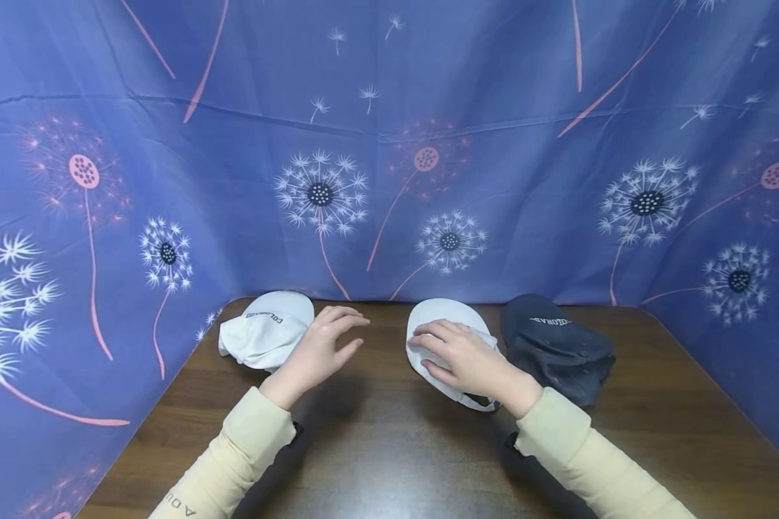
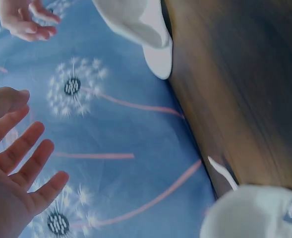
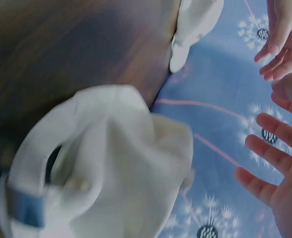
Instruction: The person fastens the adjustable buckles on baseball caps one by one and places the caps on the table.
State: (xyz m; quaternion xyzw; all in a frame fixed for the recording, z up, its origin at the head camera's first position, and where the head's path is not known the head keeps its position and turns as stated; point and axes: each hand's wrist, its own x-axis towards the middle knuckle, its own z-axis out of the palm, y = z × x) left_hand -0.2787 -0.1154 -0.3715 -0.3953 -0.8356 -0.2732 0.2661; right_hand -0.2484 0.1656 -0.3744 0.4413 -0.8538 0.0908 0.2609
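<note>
Both forearms reach in from the near edge, in pale yellow sleeves (image 1: 243, 440), and angle towards each other over the wooden bench (image 1: 396, 461). The left hand (image 1: 317, 351) points far and to the right, palm turned inward, fingers loosely bent and spread, thumb apart from them. The right hand (image 1: 464, 358) mirrors it, pointing far and to the left, palm facing down and inward. Each grip is open, with fingertips apart, and both wrist views show the fingers raised against the blue dandelion-print cloth (image 1: 376, 72) rather than on a cap. The left white cap (image 1: 262, 336), with dark lettering, lies crumpled on the far left of the bench, just left of the left grip. The middle white cap (image 1: 450, 313) lies at the far middle, below the right grip and partly hidden by it in the head view; the right wrist view shows it apart from the fingers. Its strapped back opening faces near and to the right. The dark cap (image 1: 555, 347), with white lettering, lies just beside it on the right, beyond the right wrist; whether those two caps touch, I cannot tell.
</note>
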